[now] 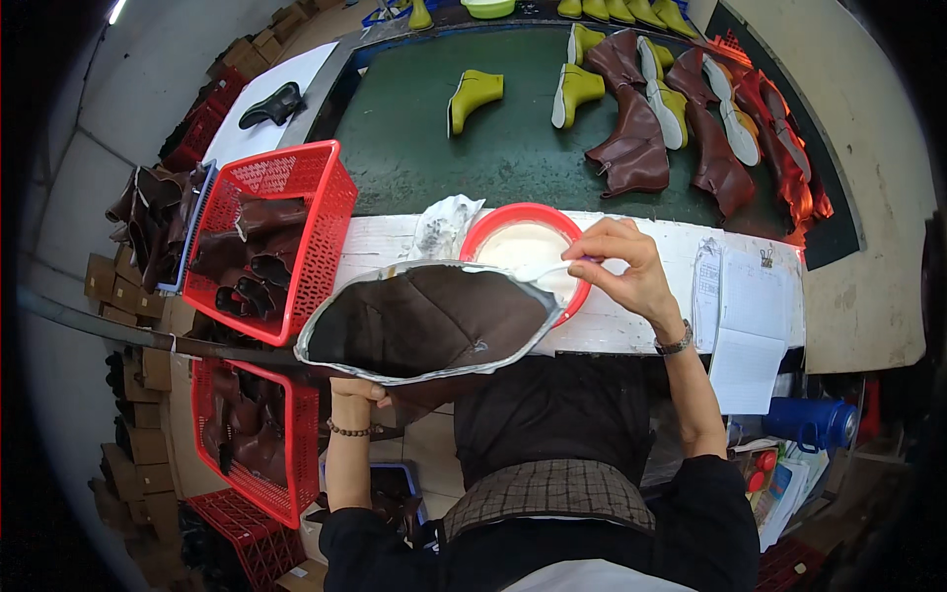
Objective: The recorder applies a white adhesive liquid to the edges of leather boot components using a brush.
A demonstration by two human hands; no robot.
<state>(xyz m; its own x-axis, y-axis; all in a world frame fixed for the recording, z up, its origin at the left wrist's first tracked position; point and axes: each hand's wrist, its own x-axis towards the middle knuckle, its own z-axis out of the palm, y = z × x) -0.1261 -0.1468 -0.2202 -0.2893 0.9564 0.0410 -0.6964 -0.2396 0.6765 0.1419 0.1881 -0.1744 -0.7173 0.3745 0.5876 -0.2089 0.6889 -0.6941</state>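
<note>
My left hand (361, 388) is closed on a dark brown leather boot upper (424, 326), gripping it from below; most of its fingers are hidden behind the leather. The upper's wide opening faces up, with a whitish coating along its rim. In my right hand (626, 264), pinched between thumb and fingers, is a small brush (554, 270) with a whitish tip, close to the right end of that rim. Below the brush and partly behind the upper stands a round red bowl (513, 213) with white paste in it. A crumpled white cloth (447, 225) lies left of the bowl.
A red basket (338, 202) of brown uppers stands at left, another red basket (308, 444) below it. Yellow-green boots (476, 99) and brown uppers (631, 138) lie on the green surface (414, 109). A glowing orange heater (804, 187) and clipped papers (750, 306) are at right.
</note>
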